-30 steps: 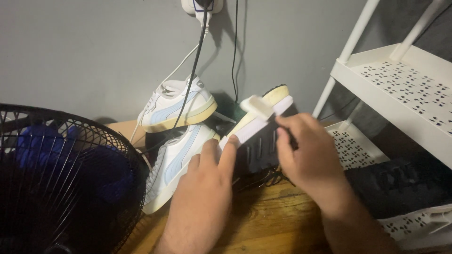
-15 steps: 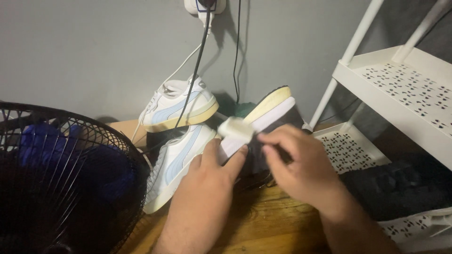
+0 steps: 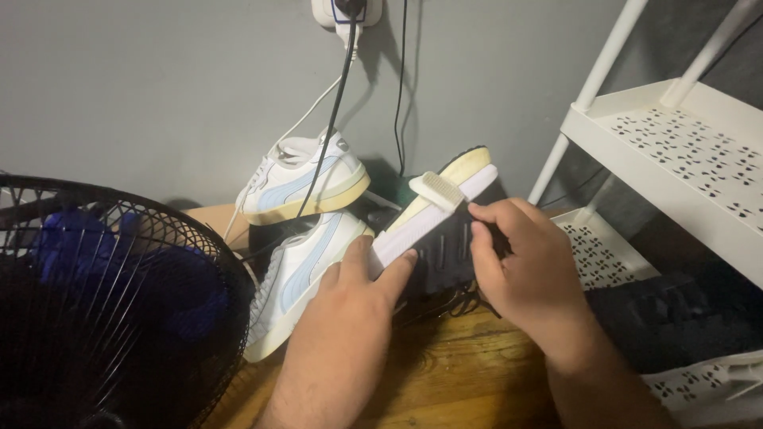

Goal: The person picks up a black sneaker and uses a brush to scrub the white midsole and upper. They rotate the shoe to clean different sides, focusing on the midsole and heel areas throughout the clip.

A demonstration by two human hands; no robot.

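Fan [image 3: 103, 310] left, sneakers [image 3: 306, 214] behind it, held shoe [image 3: 445, 230] centre, shelf rack [image 3: 675, 151] right.

Fan [image 3: 111, 310] cut off at left edge

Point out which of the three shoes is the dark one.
The black shoe held between the left hand and right hand, its pale sole turned up. The two white sneakers, upper and lower, have light blue stripes and lie untouched to its left.
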